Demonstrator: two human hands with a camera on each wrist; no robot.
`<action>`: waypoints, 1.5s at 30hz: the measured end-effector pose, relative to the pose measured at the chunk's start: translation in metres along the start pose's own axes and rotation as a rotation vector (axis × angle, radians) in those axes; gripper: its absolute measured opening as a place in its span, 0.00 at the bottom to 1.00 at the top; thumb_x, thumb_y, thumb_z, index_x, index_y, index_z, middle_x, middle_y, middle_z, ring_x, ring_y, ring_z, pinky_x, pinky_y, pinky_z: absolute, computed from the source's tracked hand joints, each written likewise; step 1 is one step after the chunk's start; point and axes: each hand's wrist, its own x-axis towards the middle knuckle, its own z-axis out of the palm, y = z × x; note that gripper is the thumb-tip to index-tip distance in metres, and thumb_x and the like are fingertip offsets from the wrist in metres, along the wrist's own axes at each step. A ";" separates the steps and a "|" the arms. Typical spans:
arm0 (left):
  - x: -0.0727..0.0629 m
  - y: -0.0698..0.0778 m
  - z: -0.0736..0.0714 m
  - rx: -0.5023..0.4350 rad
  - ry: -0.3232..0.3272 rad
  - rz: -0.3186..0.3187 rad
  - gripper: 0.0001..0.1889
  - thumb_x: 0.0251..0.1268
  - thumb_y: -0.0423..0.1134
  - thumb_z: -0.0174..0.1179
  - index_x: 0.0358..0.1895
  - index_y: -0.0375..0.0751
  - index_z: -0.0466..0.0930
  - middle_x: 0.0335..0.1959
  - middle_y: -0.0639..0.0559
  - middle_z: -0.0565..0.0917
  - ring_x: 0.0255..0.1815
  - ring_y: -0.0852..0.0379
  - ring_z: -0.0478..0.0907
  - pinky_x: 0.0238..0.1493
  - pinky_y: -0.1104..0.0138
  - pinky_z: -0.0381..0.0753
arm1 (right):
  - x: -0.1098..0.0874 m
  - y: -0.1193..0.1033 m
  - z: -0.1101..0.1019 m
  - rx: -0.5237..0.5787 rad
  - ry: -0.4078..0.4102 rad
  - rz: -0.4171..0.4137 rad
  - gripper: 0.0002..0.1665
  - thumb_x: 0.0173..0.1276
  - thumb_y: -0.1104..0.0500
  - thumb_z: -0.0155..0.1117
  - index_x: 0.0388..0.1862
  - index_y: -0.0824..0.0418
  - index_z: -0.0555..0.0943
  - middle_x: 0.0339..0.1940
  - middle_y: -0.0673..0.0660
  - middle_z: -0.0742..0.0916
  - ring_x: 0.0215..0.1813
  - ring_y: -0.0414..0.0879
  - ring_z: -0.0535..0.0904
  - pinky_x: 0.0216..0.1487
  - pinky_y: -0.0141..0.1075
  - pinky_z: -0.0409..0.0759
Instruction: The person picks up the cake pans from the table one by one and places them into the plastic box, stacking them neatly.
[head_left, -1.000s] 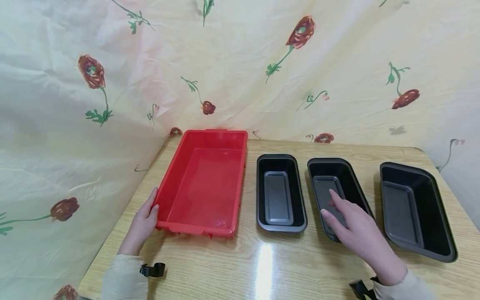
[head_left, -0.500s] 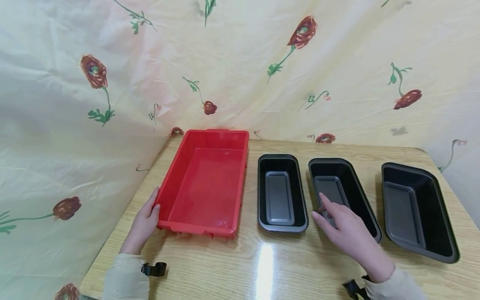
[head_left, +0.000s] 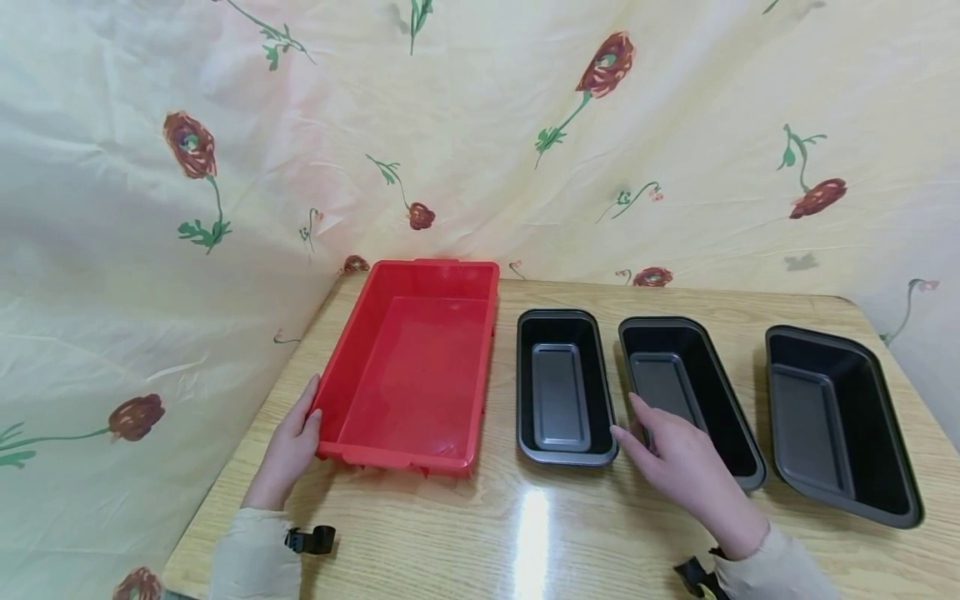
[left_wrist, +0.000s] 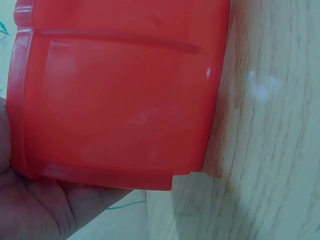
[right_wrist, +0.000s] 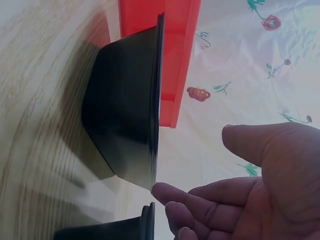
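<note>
A red plastic tray sits on the left of the table, its inside bare. My left hand grips its near left corner, thumb over the rim and fingers along the outer side. To the tray's right stand black loaf pans: a left one, a middle one and a right one. Between the left and middle pans hovers my right hand, fingers loose and thumb spread. In the right wrist view a fingertip lies by the left pan's near corner; whether it touches is unclear.
All of it rests on a light wood table. Flower-printed cloth hangs behind the table and along its left side. A dark strap device is on each wrist.
My right hand has moved left, from over the middle loaf pan to the left pan's near right corner. The left hand keeps its hold on the red tray, and the pans stay put.
</note>
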 end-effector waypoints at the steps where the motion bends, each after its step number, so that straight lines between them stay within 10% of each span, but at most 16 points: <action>1: 0.000 0.000 0.000 0.001 0.001 0.004 0.32 0.79 0.34 0.38 0.80 0.55 0.39 0.78 0.40 0.49 0.72 0.35 0.55 0.64 0.45 0.67 | 0.001 0.000 0.001 -0.002 -0.001 0.000 0.34 0.71 0.50 0.62 0.62 0.77 0.72 0.23 0.46 0.75 0.23 0.39 0.64 0.21 0.32 0.63; 10: 0.001 -0.003 0.000 -0.010 0.006 0.027 0.31 0.79 0.33 0.38 0.80 0.52 0.40 0.78 0.40 0.48 0.73 0.35 0.53 0.67 0.44 0.64 | 0.004 0.000 0.009 -0.058 -0.003 -0.030 0.28 0.73 0.57 0.59 0.61 0.79 0.72 0.46 0.72 0.85 0.45 0.63 0.83 0.41 0.56 0.81; 17: 0.002 -0.004 0.000 -0.013 0.008 0.016 0.32 0.79 0.33 0.38 0.80 0.54 0.40 0.78 0.41 0.48 0.73 0.35 0.54 0.66 0.45 0.65 | 0.008 -0.004 0.015 -0.153 -0.050 -0.031 0.31 0.67 0.55 0.65 0.59 0.78 0.74 0.17 0.48 0.78 0.17 0.40 0.68 0.18 0.38 0.69; 45: 0.003 -0.005 0.001 -0.037 0.018 0.018 0.32 0.79 0.33 0.39 0.80 0.55 0.41 0.78 0.42 0.50 0.72 0.36 0.55 0.64 0.45 0.68 | 0.015 -0.024 0.033 -0.173 -0.082 0.234 0.28 0.67 0.59 0.64 0.59 0.77 0.72 0.14 0.59 0.77 0.17 0.53 0.73 0.13 0.44 0.69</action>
